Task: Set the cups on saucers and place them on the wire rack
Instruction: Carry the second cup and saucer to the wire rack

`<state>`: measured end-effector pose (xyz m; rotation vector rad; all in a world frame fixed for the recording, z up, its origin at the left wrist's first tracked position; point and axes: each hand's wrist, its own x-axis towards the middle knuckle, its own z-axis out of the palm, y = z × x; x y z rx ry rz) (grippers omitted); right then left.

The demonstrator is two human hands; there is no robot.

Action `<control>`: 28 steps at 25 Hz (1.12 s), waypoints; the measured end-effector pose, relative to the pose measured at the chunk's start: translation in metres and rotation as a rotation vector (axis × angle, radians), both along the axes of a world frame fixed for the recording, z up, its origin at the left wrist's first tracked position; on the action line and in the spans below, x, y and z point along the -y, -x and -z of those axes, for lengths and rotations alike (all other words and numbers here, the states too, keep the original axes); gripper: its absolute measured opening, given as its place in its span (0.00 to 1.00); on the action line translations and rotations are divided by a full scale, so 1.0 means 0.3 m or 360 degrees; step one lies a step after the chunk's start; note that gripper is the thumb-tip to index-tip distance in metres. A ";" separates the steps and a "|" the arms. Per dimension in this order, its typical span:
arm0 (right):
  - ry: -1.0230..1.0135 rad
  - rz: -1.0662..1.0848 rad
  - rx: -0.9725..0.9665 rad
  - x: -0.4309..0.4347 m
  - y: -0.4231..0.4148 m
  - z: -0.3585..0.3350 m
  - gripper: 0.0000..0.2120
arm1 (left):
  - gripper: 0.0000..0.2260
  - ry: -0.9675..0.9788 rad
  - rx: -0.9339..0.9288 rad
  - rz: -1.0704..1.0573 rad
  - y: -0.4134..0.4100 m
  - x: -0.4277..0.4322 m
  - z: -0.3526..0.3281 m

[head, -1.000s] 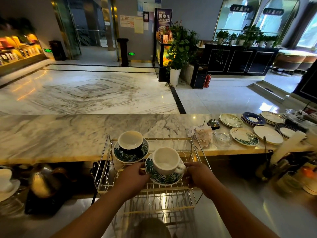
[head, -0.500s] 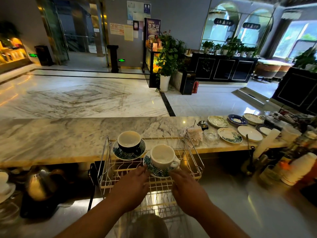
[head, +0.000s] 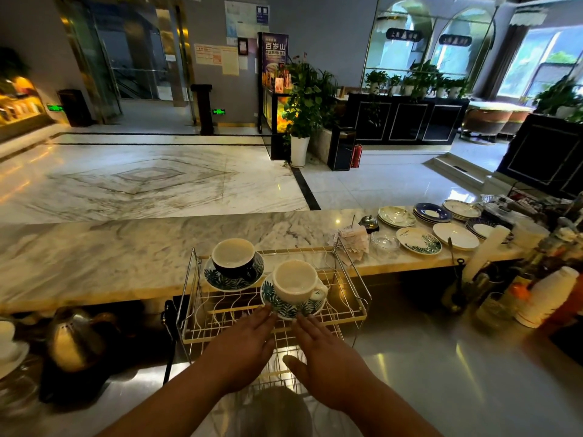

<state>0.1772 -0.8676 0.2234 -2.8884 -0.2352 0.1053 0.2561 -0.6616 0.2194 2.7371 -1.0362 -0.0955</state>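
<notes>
Both hands have let go since a second ago: then they were wrapped around the saucer's sides, now the fingers are out straight and holding nothing. Left hand (head: 243,345) and right hand (head: 328,357) lie palm down, side by side, with the fingertips at the near rim of the leaf-print saucer (head: 277,302). Can't tell whether they're touching it or just short.

White cup (head: 295,283) sits upright on that saucer, on the top tier of the wire rack (head: 356,298), front right, handle to the right. Dark cup (head: 235,263), white inside, sits on its own leaf saucer (head: 227,280) at the back left of the same tier. The two saucers are just beside each other.

Hard to see:
- lower rack tier is mostly hidden behind the hands and forearms
- round blurred shape (head: 274,411) at the bottom, between the arms, can't identify
- pale cup on a saucer (head: 8,345) is cut off by the left edge
- clutter at the far right is dim, apart from a stack of paper cups (head: 549,298)

Counts:
- 2 cups and 2 saucers on the rack
- on the marble counter (head: 110,257), right end: 6 plate spots, with three single plates (head: 418,240) and three that look like stacks (head: 432,212)
- 1 glass dish (head: 385,240)
- 1 call bell (head: 368,222)
- 1 metal kettle (head: 74,339), low on the left under the counter edge
</notes>
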 end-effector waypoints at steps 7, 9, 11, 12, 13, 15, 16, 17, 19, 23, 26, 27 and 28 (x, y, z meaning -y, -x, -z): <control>-0.0046 0.0080 0.0052 0.067 -0.055 0.019 0.39 | 0.28 -0.0001 -0.0069 0.0003 -0.052 0.095 -0.002; -0.0043 0.0079 0.0054 0.083 -0.075 0.020 0.39 | 0.27 0.0004 -0.0076 -0.0008 -0.073 0.123 -0.006; -0.0062 0.0091 0.0049 0.098 -0.096 0.014 0.39 | 0.28 0.0000 -0.0097 -0.0026 -0.095 0.147 -0.005; -0.0071 0.0098 0.0047 0.107 -0.107 0.009 0.39 | 0.28 -0.0006 -0.0109 -0.0037 -0.106 0.159 -0.003; -0.0067 0.0097 0.0043 0.117 -0.118 0.004 0.38 | 0.28 -0.0013 -0.0120 -0.0047 -0.118 0.170 -0.001; -0.0045 0.0082 0.0030 0.132 -0.140 -0.005 0.37 | 0.28 -0.0019 -0.0150 -0.0059 -0.142 0.192 0.004; -0.0045 0.0078 0.0025 0.138 -0.150 -0.009 0.37 | 0.29 -0.0019 -0.0161 -0.0063 -0.154 0.203 0.005; -0.0052 0.0080 0.0021 0.141 -0.161 -0.013 0.37 | 0.29 -0.0018 -0.0163 -0.0067 -0.166 0.211 0.006; -0.0067 0.0089 0.0019 0.149 -0.184 -0.017 0.37 | 0.29 -0.0013 -0.0164 -0.0076 -0.190 0.225 0.006; -0.0087 0.0109 0.0011 0.175 -0.225 -0.019 0.37 | 0.29 -0.0033 -0.0159 -0.0090 -0.221 0.252 0.014; -0.0096 0.0112 -0.0002 0.191 -0.249 -0.019 0.36 | 0.28 -0.0042 -0.0156 -0.0086 -0.246 0.271 0.012; -0.0105 0.0110 -0.0004 0.197 -0.257 -0.019 0.36 | 0.28 -0.0045 -0.0158 -0.0092 -0.256 0.276 0.011; -0.0110 0.0108 -0.0003 0.203 -0.265 -0.021 0.37 | 0.28 -0.0052 -0.0159 -0.0098 -0.264 0.281 0.011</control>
